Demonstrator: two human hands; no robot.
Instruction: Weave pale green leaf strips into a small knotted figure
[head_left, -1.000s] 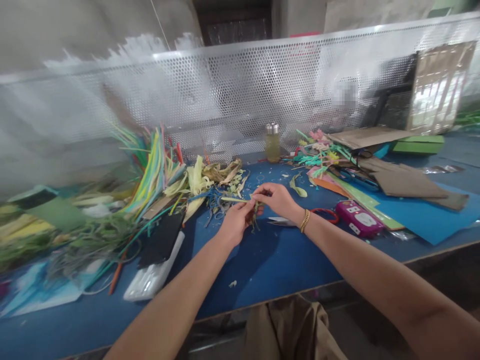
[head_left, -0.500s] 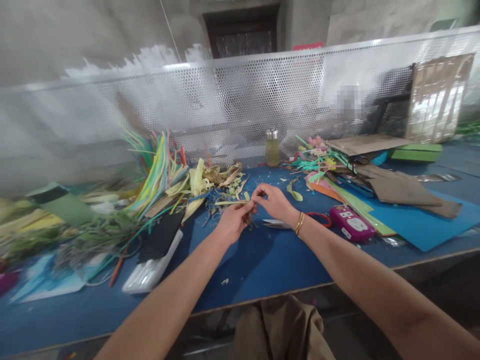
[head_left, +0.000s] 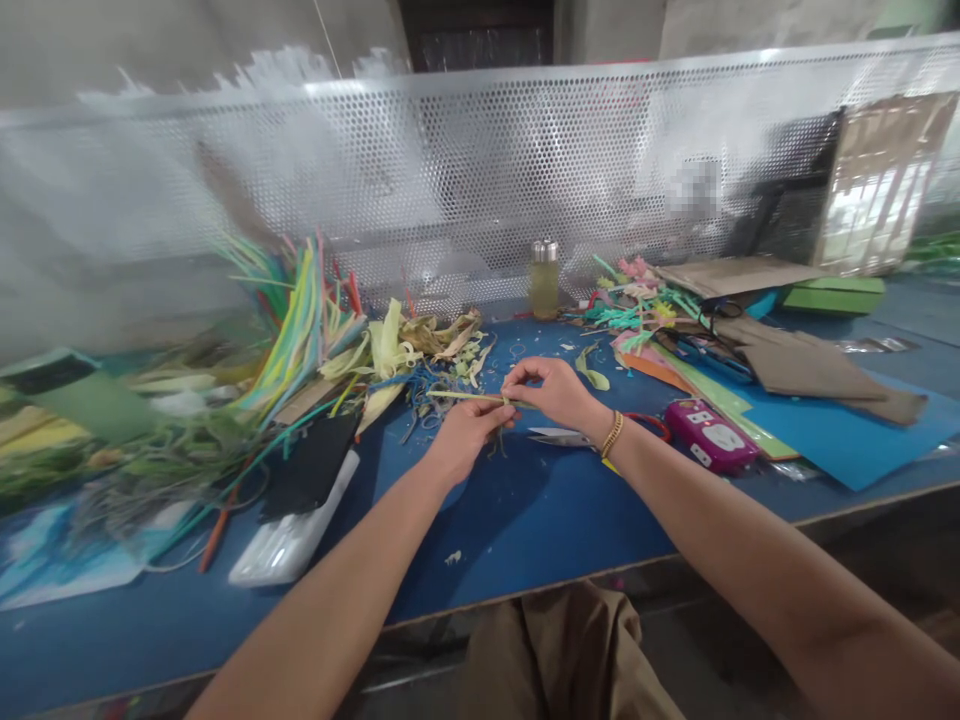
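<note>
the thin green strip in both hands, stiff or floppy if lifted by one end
Probably stiff: the strip juts straight past the left hand without drooping. Likely light, being so thin, and easily creased where the right hand pinches it.

Thin pale-green strip (head_left: pixel 465 397), nearly level, aloft

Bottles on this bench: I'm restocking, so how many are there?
1. The small metal-capped bottle of yellowish liquid stands at the back of the blue table, against the perforated screen, beyond the right hand pinching a strip. Others may hide under the scrap piles.
</note>
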